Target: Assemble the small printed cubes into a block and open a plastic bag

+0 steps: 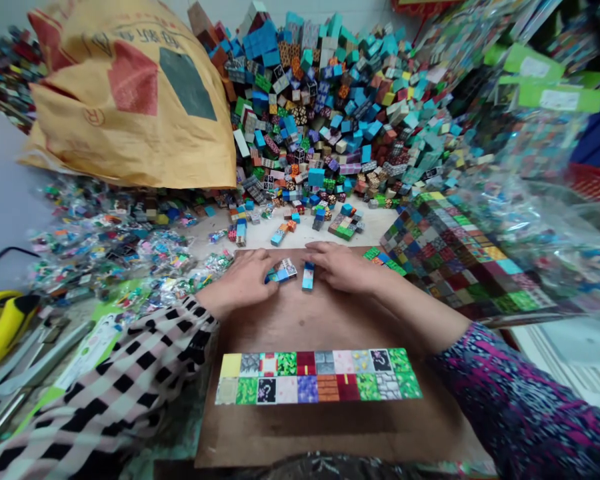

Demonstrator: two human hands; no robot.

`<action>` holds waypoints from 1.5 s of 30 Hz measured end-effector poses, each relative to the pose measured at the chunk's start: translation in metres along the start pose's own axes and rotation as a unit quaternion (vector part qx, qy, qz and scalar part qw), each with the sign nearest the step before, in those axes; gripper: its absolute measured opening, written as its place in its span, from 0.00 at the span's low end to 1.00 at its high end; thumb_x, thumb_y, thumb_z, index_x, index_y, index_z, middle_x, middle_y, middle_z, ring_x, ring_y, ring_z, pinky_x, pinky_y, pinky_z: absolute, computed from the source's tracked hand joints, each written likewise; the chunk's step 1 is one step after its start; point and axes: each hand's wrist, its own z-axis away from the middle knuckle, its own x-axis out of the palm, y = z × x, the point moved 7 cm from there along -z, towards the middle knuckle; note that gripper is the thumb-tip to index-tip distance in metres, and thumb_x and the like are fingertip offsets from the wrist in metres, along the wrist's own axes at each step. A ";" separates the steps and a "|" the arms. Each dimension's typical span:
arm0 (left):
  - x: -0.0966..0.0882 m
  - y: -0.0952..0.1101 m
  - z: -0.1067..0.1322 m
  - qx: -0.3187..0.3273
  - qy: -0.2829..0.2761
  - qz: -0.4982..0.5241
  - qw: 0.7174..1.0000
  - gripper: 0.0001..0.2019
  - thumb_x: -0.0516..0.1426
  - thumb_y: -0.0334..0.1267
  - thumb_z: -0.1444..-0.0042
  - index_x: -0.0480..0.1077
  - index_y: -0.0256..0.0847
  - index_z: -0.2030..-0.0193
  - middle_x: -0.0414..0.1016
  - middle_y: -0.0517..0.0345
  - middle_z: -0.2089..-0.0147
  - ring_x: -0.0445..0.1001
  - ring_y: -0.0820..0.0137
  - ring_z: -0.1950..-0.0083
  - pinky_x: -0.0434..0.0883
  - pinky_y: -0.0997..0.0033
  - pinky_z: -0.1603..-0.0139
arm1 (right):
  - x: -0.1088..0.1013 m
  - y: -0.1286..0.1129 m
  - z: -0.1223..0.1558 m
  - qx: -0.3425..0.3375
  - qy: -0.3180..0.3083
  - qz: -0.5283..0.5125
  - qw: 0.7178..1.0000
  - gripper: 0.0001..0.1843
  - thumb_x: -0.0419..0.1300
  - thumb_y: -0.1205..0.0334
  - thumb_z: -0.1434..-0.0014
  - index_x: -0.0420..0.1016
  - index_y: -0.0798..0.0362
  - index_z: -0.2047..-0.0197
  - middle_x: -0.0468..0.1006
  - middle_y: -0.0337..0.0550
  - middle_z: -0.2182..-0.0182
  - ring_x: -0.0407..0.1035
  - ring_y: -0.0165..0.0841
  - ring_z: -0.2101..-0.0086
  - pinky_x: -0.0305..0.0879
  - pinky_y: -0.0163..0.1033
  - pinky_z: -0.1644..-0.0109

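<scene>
My left hand [247,277] is on the far part of a brown board [300,327], its thumb and fingers curled around a short group of printed blue and grey toy blocks [284,270]. Opposite it, my right hand [343,268] has its fingers stretched out to the left. They reach just over the far end of a small blue block [307,277]; whether they touch it is unclear. Nearer to me, a two-row strip of printed cubes [320,377] lies along the board, with leaf, brick, stone and question-mark faces.
Behind the board rises a large heap of loose blocks [325,113], beside a yellow woven sack [145,127]. Small bagged pieces [120,247] cover the left side. A yellow-handled tool [3,327] lies far left. At right stands a large panel of joined cubes [460,260], among clear plastic bags [545,220].
</scene>
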 end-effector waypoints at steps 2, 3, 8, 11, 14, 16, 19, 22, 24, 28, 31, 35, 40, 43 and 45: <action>-0.003 0.003 0.001 0.002 -0.001 -0.005 1.000 0.27 0.55 0.43 0.43 0.66 0.41 0.36 0.69 0.42 0.45 0.68 0.50 0.44 0.65 0.46 0.42 | 0.001 -0.003 -0.002 -0.016 -0.009 0.013 1.000 0.20 0.53 0.71 0.38 0.76 0.51 0.45 0.73 0.52 0.44 0.67 0.45 0.46 0.64 0.48 0.42; -0.006 0.005 0.001 0.002 0.004 -0.009 1.000 0.26 0.55 0.45 0.42 0.67 0.41 0.37 0.69 0.42 0.45 0.67 0.49 0.45 0.65 0.46 0.43 | 0.001 -0.003 -0.002 -0.020 -0.010 0.020 1.000 0.19 0.53 0.70 0.38 0.77 0.51 0.47 0.75 0.51 0.48 0.68 0.44 0.49 0.65 0.47 0.45; -0.016 0.028 -0.001 0.063 0.046 -0.016 0.997 0.20 0.58 0.53 0.42 0.74 0.44 0.49 0.65 0.45 0.41 0.62 0.48 0.41 0.63 0.45 0.43 | 0.000 -0.004 0.005 -0.033 -0.016 0.019 0.999 0.15 0.55 0.70 0.39 0.80 0.50 0.55 0.77 0.49 0.58 0.69 0.41 0.57 0.64 0.44 0.53; -0.013 0.042 -0.004 0.111 0.031 -0.003 0.993 0.17 0.61 0.55 0.44 0.76 0.45 0.56 0.67 0.48 0.47 0.61 0.49 0.42 0.62 0.47 0.45 | 0.000 -0.008 0.011 -0.042 -0.020 -0.018 0.999 0.14 0.54 0.69 0.39 0.80 0.49 0.57 0.76 0.47 0.61 0.69 0.39 0.60 0.63 0.43 0.55; -0.008 0.050 -0.005 0.124 0.005 0.008 0.992 0.18 0.61 0.57 0.44 0.76 0.45 0.59 0.66 0.50 0.53 0.62 0.51 0.46 0.62 0.49 0.48 | -0.002 -0.013 0.014 -0.038 -0.034 -0.033 0.998 0.13 0.55 0.69 0.38 0.80 0.49 0.57 0.76 0.46 0.62 0.70 0.38 0.61 0.62 0.41 0.57; -0.005 0.052 -0.005 0.125 -0.009 0.005 0.992 0.17 0.60 0.56 0.43 0.77 0.45 0.61 0.66 0.51 0.55 0.62 0.52 0.48 0.62 0.50 0.49 | -0.003 -0.016 0.016 -0.032 -0.048 -0.026 0.998 0.12 0.55 0.67 0.36 0.81 0.50 0.57 0.76 0.47 0.62 0.70 0.38 0.62 0.62 0.41 0.58; -0.003 0.053 -0.003 0.124 -0.015 -0.009 0.992 0.13 0.60 0.51 0.43 0.76 0.44 0.61 0.65 0.52 0.55 0.61 0.53 0.50 0.62 0.50 0.50 | -0.005 -0.020 0.017 -0.032 -0.060 -0.021 0.997 0.11 0.57 0.67 0.36 0.80 0.50 0.56 0.78 0.48 0.59 0.71 0.39 0.59 0.62 0.41 0.57; -0.003 0.054 0.000 0.126 -0.011 -0.015 0.992 0.11 0.58 0.47 0.43 0.76 0.45 0.60 0.64 0.52 0.56 0.60 0.54 0.51 0.61 0.51 0.51 | -0.005 -0.023 0.018 -0.036 -0.068 -0.033 0.996 0.11 0.58 0.68 0.37 0.79 0.49 0.55 0.79 0.46 0.59 0.72 0.39 0.57 0.63 0.41 0.54; -0.003 0.055 0.001 0.125 -0.014 -0.016 0.992 0.10 0.58 0.45 0.43 0.77 0.44 0.59 0.64 0.52 0.56 0.60 0.54 0.51 0.61 0.51 0.51 | -0.004 -0.023 0.019 -0.038 -0.075 -0.041 0.996 0.11 0.58 0.68 0.38 0.79 0.48 0.55 0.79 0.46 0.58 0.72 0.39 0.57 0.64 0.41 0.54; -0.003 0.056 0.003 0.121 -0.024 -0.018 0.992 0.11 0.57 0.43 0.43 0.77 0.44 0.58 0.65 0.51 0.55 0.60 0.56 0.53 0.61 0.53 0.52 | -0.002 -0.022 0.021 -0.050 -0.081 -0.039 0.995 0.11 0.59 0.68 0.39 0.79 0.49 0.55 0.79 0.46 0.58 0.72 0.39 0.57 0.64 0.41 0.55; -0.004 0.057 0.007 0.131 -0.027 -0.020 0.991 0.11 0.57 0.44 0.42 0.77 0.45 0.57 0.65 0.51 0.54 0.60 0.55 0.53 0.61 0.53 0.52 | -0.002 -0.016 0.020 -0.034 -0.060 -0.030 0.997 0.09 0.59 0.67 0.39 0.78 0.49 0.57 0.80 0.46 0.59 0.73 0.39 0.60 0.65 0.42 0.57; -0.003 0.056 0.012 0.147 -0.034 -0.003 0.989 0.14 0.57 0.48 0.40 0.76 0.49 0.51 0.65 0.52 0.53 0.61 0.55 0.53 0.61 0.53 0.52 | 0.000 -0.011 0.017 0.008 -0.038 -0.049 0.998 0.09 0.58 0.66 0.37 0.78 0.52 0.57 0.81 0.47 0.61 0.74 0.39 0.61 0.66 0.42 0.57; -0.003 0.046 0.016 0.142 -0.022 0.003 0.990 0.17 0.58 0.53 0.40 0.73 0.47 0.50 0.67 0.52 0.51 0.61 0.55 0.53 0.60 0.53 0.52 | 0.009 -0.016 0.013 0.021 -0.032 -0.139 0.990 0.10 0.59 0.64 0.37 0.80 0.50 0.55 0.83 0.46 0.56 0.75 0.39 0.58 0.67 0.42 0.53; -0.003 0.044 0.018 0.145 -0.015 -0.001 0.989 0.16 0.57 0.53 0.39 0.73 0.45 0.54 0.67 0.51 0.51 0.61 0.55 0.53 0.60 0.54 0.54 | 0.010 -0.020 0.010 0.018 -0.027 -0.185 0.982 0.11 0.59 0.64 0.37 0.81 0.49 0.53 0.83 0.44 0.54 0.75 0.38 0.56 0.67 0.41 0.51; -0.002 0.044 0.017 0.140 -0.013 -0.001 0.990 0.14 0.58 0.52 0.39 0.72 0.44 0.58 0.67 0.51 0.52 0.62 0.55 0.53 0.59 0.56 0.54 | 0.010 -0.023 0.007 0.018 -0.027 -0.202 0.979 0.12 0.59 0.64 0.37 0.81 0.49 0.53 0.83 0.43 0.54 0.76 0.37 0.56 0.67 0.40 0.51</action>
